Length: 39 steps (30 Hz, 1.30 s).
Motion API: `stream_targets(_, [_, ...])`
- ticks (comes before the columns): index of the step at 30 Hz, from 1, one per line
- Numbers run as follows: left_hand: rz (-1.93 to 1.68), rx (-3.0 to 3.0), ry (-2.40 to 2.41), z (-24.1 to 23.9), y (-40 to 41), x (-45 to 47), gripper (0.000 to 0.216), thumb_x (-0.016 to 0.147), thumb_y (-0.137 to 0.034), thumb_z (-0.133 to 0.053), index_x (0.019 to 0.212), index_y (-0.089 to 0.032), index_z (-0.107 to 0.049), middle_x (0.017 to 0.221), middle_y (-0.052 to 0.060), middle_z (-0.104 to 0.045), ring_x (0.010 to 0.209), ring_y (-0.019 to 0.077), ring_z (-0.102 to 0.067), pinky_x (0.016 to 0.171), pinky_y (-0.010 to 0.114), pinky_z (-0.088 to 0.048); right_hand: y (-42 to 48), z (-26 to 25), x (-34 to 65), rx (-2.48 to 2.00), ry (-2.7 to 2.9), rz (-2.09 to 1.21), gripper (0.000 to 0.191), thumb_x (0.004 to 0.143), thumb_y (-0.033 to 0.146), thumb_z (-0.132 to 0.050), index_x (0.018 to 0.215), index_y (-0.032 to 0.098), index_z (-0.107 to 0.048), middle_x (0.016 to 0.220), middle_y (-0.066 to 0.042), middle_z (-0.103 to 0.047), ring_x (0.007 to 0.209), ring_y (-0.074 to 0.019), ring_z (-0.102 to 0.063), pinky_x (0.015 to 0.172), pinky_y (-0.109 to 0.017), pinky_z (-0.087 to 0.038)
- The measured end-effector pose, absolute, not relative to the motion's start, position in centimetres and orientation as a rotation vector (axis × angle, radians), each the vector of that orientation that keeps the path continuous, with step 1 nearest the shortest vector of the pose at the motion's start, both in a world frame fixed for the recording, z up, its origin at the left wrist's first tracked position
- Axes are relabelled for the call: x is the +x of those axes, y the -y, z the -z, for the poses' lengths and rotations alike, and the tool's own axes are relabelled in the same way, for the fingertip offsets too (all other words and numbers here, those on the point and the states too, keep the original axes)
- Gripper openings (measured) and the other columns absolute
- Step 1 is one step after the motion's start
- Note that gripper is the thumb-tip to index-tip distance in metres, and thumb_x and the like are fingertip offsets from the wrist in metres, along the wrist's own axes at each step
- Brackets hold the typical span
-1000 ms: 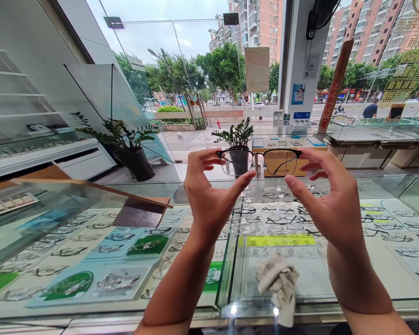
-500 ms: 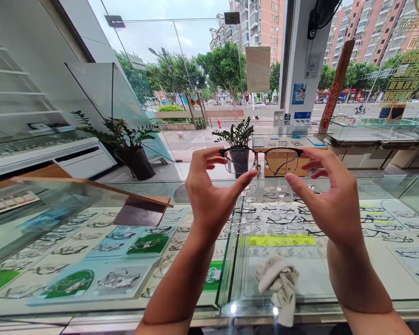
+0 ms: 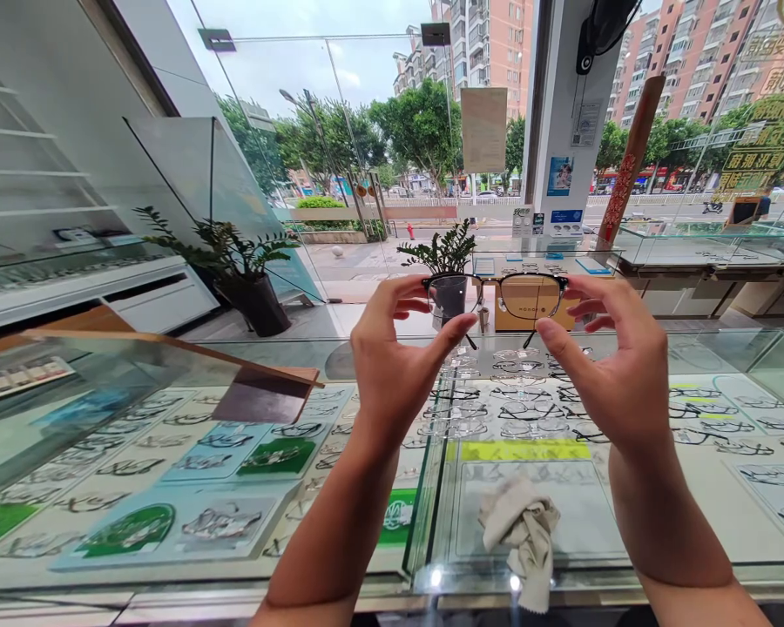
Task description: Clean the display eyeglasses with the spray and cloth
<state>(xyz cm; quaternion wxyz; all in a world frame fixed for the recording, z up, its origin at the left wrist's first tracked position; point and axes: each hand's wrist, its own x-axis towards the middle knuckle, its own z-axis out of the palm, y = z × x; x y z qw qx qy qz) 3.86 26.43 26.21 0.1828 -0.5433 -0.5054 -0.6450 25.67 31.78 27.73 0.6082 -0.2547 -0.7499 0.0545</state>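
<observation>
Glasses (image 3: pixel 496 294): you hold them up at chest height, over the far half of the table (image 3: pixel 627 522), lenses facing the street. Your left hand (image 3: pixel 398 374) pinches the left end of the frame and your right hand (image 3: pixel 614 374) the right end. On each side the fingers (image 3: pixel 461 329) close thumb below the lens and forefinger on the top rim, with the other fingers spread loose.

Change over the last second: the frame has drifted a little to your right and tipped. The two side arms, before seen through the lenses, now poke out below them. I read that as a turn of the frame in the grip, not a slip, since both pinches look firm.

Room: open air all round the glasses. The table's glass top lies well below them, with rows of display frames (image 3: pixel 516 409) under it. A crumpled cloth (image 3: pixel 523 531) sits near the near edge, between your forearms and clear of both. A potted plant (image 3: pixel 444 252) stands well beyond the far edge.
</observation>
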Motion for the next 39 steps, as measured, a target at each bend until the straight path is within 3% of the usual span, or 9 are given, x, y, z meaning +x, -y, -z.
stream_targets(20, [1.834, -1.553, 1.463, -26.1, -26.5, 4.1, 0.055, 0.076, -0.063, -0.087, 0.109, -0.023, -0.071, 0.095, 0.004, -0.079, 0.09, 0.0206, -0.075, 0.082, 0.036, -0.058, -31.3, -27.8, 25.3, -0.569, 1.672, -0.067, 0.032, 0.093, 0.042, -0.074, 0.121, 0.026, -0.07, 0.108, -0.005, -0.072, 0.094, -0.0251, -0.07, 0.079, -0.043, -0.06])
stream_targets(29, [1.848, -1.629, 1.478, -26.1, -26.7, 4.0, 0.05, 0.08, -0.062, -0.084, 0.107, -0.022, -0.072, 0.094, 0.005, -0.08, 0.087, 0.0202, -0.076, 0.08, 0.035, -0.059, -30.9, -27.8, 25.5, -0.567, 1.655, -0.046, 0.03, 0.093, 0.042, -0.075, 0.118, 0.026, -0.071, 0.105, -0.006, -0.072, 0.094, -0.0258, -0.069, 0.085, -0.047, -0.061])
stream_targets(39, [1.712, -1.398, 1.286, -25.9, -26.9, 4.2, 0.06, 0.074, -0.056, -0.092, 0.116, -0.021, -0.068, 0.1, 0.006, -0.075, 0.092, 0.0224, -0.072, 0.079, 0.037, -0.057, -32.6, -27.4, 25.3, -0.625, 1.762, -0.188, 0.044, 0.093, 0.048, -0.071, 0.131, 0.026, -0.071, 0.119, -0.009, -0.076, 0.105, -0.0298, -0.073, 0.086, -0.049, -0.063])
